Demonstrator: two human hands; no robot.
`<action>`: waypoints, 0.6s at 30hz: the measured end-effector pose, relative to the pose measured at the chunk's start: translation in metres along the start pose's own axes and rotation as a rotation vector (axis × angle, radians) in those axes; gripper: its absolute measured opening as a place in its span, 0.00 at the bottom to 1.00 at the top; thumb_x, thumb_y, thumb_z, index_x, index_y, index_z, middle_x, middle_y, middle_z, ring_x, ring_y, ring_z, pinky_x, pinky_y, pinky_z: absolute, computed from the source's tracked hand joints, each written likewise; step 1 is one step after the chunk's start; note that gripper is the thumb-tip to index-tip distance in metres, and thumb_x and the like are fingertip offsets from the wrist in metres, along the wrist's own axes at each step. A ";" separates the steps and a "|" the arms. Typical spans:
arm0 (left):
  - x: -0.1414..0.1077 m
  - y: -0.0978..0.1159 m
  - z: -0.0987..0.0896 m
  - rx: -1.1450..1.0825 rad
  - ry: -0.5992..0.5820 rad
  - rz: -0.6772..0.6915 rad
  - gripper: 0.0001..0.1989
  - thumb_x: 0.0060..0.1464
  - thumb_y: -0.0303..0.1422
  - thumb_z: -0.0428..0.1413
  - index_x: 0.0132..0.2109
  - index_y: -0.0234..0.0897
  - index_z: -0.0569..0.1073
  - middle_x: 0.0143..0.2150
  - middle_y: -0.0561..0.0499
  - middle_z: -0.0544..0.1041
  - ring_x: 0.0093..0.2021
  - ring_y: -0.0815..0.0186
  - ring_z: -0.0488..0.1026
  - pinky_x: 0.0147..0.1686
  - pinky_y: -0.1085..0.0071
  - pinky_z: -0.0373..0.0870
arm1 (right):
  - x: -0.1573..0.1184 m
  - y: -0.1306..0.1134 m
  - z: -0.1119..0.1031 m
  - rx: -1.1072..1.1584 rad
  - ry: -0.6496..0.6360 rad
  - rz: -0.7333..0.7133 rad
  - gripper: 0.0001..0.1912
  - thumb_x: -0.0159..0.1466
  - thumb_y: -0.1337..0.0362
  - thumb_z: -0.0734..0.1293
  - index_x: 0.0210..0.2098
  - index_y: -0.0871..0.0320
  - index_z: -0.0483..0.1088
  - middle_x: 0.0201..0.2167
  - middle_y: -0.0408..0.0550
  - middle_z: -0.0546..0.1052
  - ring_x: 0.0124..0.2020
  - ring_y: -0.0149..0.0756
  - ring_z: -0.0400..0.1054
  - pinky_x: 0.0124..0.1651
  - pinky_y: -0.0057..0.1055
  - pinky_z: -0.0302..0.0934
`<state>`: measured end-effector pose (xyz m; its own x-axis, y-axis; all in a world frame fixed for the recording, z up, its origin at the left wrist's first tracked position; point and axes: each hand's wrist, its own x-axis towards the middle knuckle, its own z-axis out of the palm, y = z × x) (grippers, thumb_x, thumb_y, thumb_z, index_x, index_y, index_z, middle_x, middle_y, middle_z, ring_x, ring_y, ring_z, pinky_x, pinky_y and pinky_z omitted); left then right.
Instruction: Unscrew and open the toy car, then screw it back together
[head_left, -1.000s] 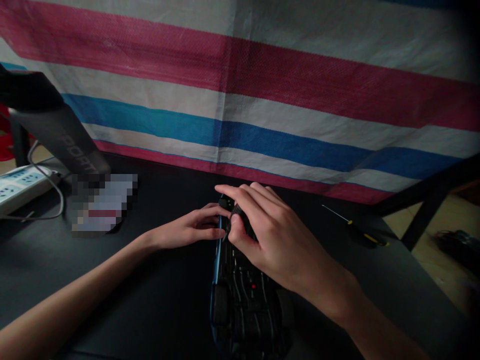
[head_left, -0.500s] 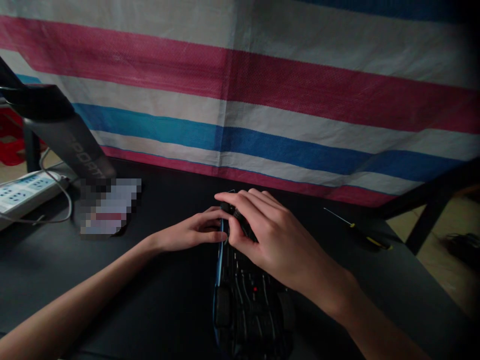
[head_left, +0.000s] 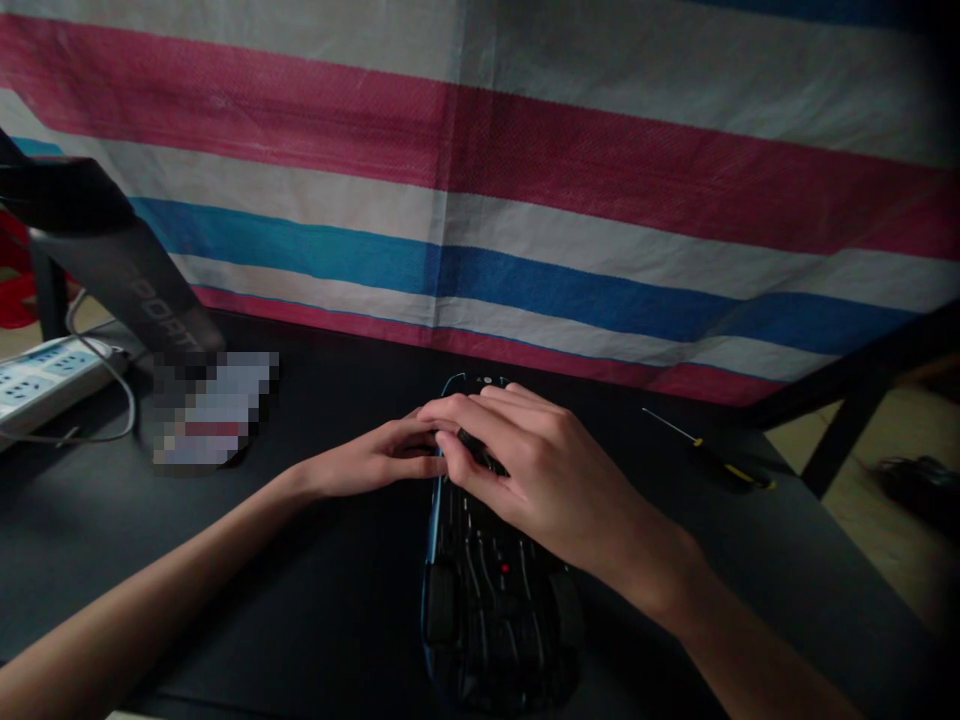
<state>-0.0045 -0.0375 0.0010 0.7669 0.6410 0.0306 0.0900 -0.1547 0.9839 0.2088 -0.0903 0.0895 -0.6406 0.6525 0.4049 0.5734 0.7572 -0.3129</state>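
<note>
A blue toy car (head_left: 502, 600) lies upside down on the black table (head_left: 315, 590), its black underside and wheels facing up and a small red dot near the middle. My left hand (head_left: 390, 455) reaches in from the left, its fingers at the car's far left side. Over the far part of the underside lies my right hand (head_left: 525, 455), its thumb and index finger close together by the left hand's fingertips. A dark part shows between thumb and fingers; whether it is loose or fixed to the car is unclear.
A screwdriver (head_left: 724, 465) lies on the right. At the left are a grey bottle (head_left: 161, 290), a white power strip (head_left: 52, 385) with a cable, and a pixelated flat object (head_left: 225, 410). A striped sheet (head_left: 585, 210) hangs behind the table.
My right hand's fingers have come down lower and nearer the car's underside, and the far end of the car now shows beyond them. The whole view has shifted slightly.
</note>
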 end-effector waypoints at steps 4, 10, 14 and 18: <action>0.001 0.002 0.000 0.034 0.015 -0.005 0.19 0.62 0.37 0.58 0.59 0.39 0.72 0.62 0.46 0.71 0.62 0.53 0.67 0.60 0.59 0.66 | 0.000 0.001 -0.001 -0.009 -0.004 0.027 0.18 0.69 0.67 0.62 0.57 0.58 0.69 0.46 0.48 0.80 0.47 0.40 0.73 0.56 0.40 0.63; 0.001 -0.001 -0.001 0.021 -0.006 -0.003 0.21 0.64 0.38 0.58 0.61 0.39 0.70 0.62 0.45 0.71 0.63 0.53 0.66 0.62 0.58 0.64 | 0.001 0.003 -0.001 -0.013 0.004 0.017 0.17 0.70 0.70 0.61 0.57 0.60 0.68 0.50 0.50 0.78 0.52 0.40 0.71 0.59 0.39 0.60; 0.002 -0.002 -0.001 0.034 0.014 -0.015 0.22 0.63 0.38 0.58 0.61 0.38 0.70 0.64 0.44 0.69 0.64 0.54 0.65 0.63 0.59 0.62 | 0.001 0.005 -0.002 -0.001 0.000 0.039 0.14 0.73 0.65 0.60 0.54 0.61 0.70 0.50 0.50 0.78 0.50 0.39 0.71 0.58 0.39 0.61; 0.002 -0.002 -0.002 0.046 -0.011 0.000 0.21 0.63 0.39 0.58 0.61 0.39 0.70 0.64 0.44 0.69 0.64 0.53 0.65 0.62 0.60 0.63 | 0.000 0.005 -0.002 -0.020 0.010 0.014 0.13 0.71 0.69 0.60 0.53 0.62 0.69 0.48 0.50 0.78 0.49 0.39 0.71 0.56 0.38 0.61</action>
<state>-0.0044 -0.0341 -0.0007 0.7740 0.6325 0.0288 0.1188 -0.1897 0.9746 0.2122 -0.0866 0.0900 -0.6278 0.6622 0.4090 0.5923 0.7474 -0.3010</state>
